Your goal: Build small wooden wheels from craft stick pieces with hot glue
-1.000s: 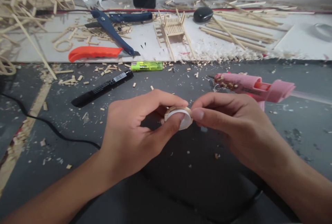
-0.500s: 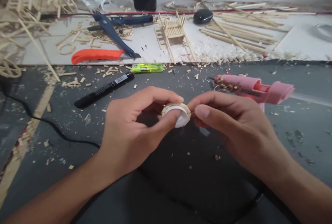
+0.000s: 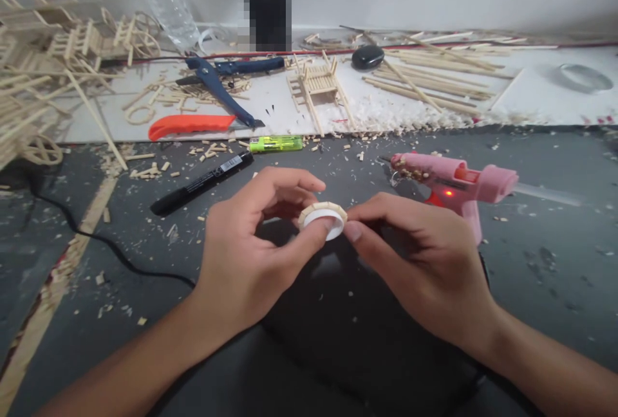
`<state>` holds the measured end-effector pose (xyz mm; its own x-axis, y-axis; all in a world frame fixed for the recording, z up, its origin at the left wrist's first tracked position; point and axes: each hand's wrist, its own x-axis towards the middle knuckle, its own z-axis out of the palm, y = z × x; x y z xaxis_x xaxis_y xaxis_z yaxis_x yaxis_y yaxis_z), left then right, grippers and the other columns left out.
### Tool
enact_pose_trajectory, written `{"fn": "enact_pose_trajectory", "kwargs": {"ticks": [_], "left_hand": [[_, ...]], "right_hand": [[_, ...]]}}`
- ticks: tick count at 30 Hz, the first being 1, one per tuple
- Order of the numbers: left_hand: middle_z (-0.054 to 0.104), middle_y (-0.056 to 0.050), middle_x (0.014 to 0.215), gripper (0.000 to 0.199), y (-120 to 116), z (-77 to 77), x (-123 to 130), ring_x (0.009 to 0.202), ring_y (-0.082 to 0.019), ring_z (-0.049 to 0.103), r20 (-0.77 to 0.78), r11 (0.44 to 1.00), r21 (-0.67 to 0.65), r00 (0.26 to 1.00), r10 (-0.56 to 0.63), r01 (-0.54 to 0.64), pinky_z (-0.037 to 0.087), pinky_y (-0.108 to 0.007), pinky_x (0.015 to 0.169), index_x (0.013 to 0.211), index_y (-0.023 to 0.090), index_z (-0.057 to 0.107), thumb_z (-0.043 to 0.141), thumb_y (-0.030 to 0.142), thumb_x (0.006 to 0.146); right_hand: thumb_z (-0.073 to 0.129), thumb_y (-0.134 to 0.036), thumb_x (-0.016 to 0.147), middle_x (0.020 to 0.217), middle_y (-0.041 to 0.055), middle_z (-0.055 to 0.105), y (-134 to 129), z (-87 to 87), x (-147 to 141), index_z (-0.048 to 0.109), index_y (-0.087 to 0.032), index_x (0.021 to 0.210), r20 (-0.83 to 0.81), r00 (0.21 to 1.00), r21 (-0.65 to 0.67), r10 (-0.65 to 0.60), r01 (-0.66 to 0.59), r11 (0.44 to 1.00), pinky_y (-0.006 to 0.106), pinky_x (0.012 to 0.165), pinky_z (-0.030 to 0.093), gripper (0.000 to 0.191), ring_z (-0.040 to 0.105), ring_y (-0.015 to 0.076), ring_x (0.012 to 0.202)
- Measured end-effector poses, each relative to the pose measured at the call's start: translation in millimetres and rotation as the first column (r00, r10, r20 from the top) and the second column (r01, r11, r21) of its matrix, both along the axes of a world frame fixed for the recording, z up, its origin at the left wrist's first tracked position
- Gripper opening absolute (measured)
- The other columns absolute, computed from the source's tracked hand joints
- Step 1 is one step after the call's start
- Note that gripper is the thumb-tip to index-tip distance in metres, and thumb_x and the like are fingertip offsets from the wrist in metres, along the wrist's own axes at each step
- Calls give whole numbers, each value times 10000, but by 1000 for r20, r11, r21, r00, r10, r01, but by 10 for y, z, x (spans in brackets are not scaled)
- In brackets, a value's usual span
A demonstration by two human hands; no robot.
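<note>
The left hand [image 3: 253,243] is clamped on the white ring [image 3: 317,213], thumb inside and fingers behind, index finger lifted clear. The ring, tilted above the counter [image 3: 545,301], looks light and fairly stiff — the wooden pieces [image 3: 329,204] around its rim are likelier to break loose, so the smooth inner wall seems the safer hold. The right hand [image 3: 420,243] has thumb and index finger nearly together at the right edge — whether they pinch anything, I cannot tell.

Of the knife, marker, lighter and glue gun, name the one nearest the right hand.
The pink glue gun: its handle shows just past the right hand. The black marker, green lighter and orange knife lie farther off, to the left.
</note>
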<state>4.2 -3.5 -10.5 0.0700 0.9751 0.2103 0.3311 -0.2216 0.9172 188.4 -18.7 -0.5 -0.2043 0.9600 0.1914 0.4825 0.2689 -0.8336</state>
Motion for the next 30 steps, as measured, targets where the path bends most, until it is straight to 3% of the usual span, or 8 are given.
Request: {"fn": "enact_pose_trajectory", "kwargs": {"ticks": [4, 7, 10, 14, 30], "left_hand": [[755, 43, 881, 232, 15, 29, -6, 751, -138, 722, 35, 998, -28, 998, -48, 49, 621, -220, 692, 997, 299, 700, 806, 233, 802], [768, 22, 908, 244, 49, 48, -26, 775, -149, 736, 191, 982, -95, 971, -146, 166, 629, -232, 699, 1008, 279, 707, 806, 198, 801], [773, -13, 922, 171, 92, 37, -53, 787, -155, 738, 427, 942, -169, 883, -194, 288, 636, -244, 718, 1016, 255, 737, 778, 231, 851], [762, 3, 881, 162, 130, -1, -67, 765, -112, 722, 610, 881, -293, 782, -127, 371, 620, -187, 734, 984, 225, 759, 818, 245, 835], [789, 38, 782, 122, 107, -8, -48, 678, -81, 747, 572, 905, -331, 819, -33, 268, 614, -123, 684, 902, 247, 800, 847, 190, 805]], "right_hand": [[664, -217, 930, 703, -28, 664, -7, 19, -2, 682, -237, 832, 20, 1000, 38, -23, 23, 999, 264, 553, 427, 102, 578, 101, 597], [651, -246, 945, 687, -31, 646, 0, 30, 1, 685, -252, 817, -5, 996, 25, -84, 84, 996, 275, 522, 399, 132, 543, 102, 567], [652, -279, 944, 626, -28, 606, 37, 28, 10, 700, -267, 788, -65, 987, -25, -148, 147, 989, 292, 473, 344, 163, 498, 112, 524], [654, -253, 928, 601, -19, 608, 84, 0, 34, 708, -259, 791, -155, 977, -34, -145, 142, 989, 284, 456, 347, 148, 529, 120, 527], [655, -264, 924, 621, -48, 625, 66, 13, 48, 711, -225, 792, -144, 983, -86, -114, 102, 991, 194, 455, 371, 149, 504, 82, 528]]}}
